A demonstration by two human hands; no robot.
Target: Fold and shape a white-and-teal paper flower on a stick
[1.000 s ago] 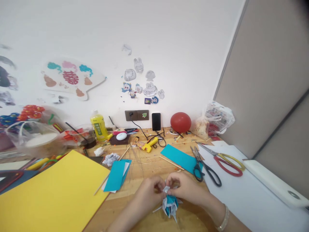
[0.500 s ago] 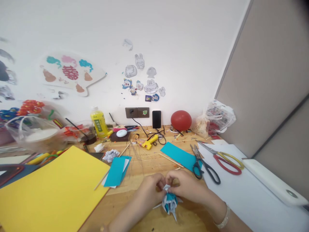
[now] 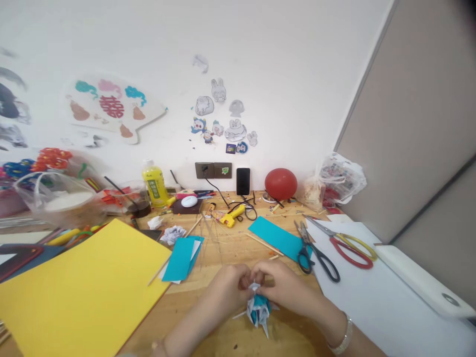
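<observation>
At the front of the wooden table, a folded paper flower (image 3: 259, 310) in teal and white hangs between my hands. My left hand (image 3: 235, 284) pinches its pale upper tip from the left. On the other side my right hand (image 3: 277, 285) is closed on the same tip, thumb and fingers meeting there. A thin stick end pokes out to the flower's left. To the left lie teal paper strips (image 3: 179, 260) with white sheets under them, and beyond them a crumpled grey-white paper flower (image 3: 173, 235).
Yellow paper (image 3: 85, 292) covers the left. Black scissors (image 3: 316, 253) overlap a teal strip (image 3: 275, 237); red-and-yellow scissors (image 3: 351, 248) lie on white paper (image 3: 386, 307). Behind are a yellow glue gun (image 3: 232, 216), a phone (image 3: 243, 181), a red balloon (image 3: 281, 184) and a drink bottle (image 3: 154, 183).
The camera view has shifted slightly. Both hands keep their pinch on the paper flower, which sits a little further left and higher in view.
</observation>
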